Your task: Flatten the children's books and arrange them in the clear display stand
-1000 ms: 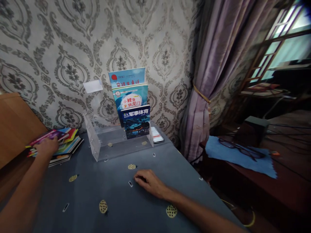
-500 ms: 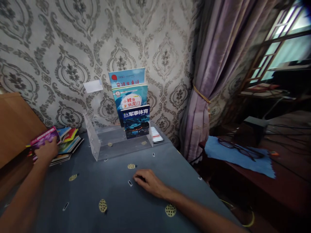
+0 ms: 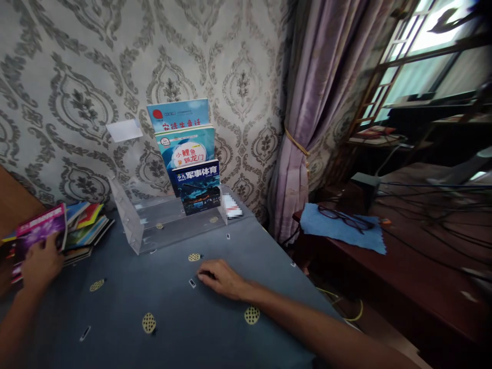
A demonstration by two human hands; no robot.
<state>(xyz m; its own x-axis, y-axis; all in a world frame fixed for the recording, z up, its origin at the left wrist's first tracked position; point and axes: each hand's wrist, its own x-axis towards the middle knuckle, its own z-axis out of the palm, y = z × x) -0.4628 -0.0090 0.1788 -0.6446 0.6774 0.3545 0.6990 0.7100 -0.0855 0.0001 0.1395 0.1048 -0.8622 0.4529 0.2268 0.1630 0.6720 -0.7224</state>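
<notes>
At the left, my left hand (image 3: 43,262) grips a purple book (image 3: 42,228) with a pink top edge, its cover tilted up toward me. Right beside it lies a pile of books (image 3: 86,230) with colourful covers. My right hand (image 3: 221,279) rests on the table with its fingers curled in loosely and nothing visible in them. Beyond that hand stands a clear acrylic book rack (image 3: 126,220). Upright at the rack's right side are a dark blue book (image 3: 200,189), a teal book (image 3: 188,148) behind it and a light blue book (image 3: 179,113) at the back.
A grey-blue cloth with yellow patterns covers the table (image 3: 184,328). A white label (image 3: 124,130) tops the rack's back left. To the right, glasses (image 3: 346,218) lie on a blue cloth (image 3: 326,230) over a dark red surface, with cables beyond. A tied purple curtain (image 3: 295,169) hangs behind.
The view has turned to the right, so everything sits further left. The purple book in my left hand now shows more of its cover. My right hand stays on the table.
</notes>
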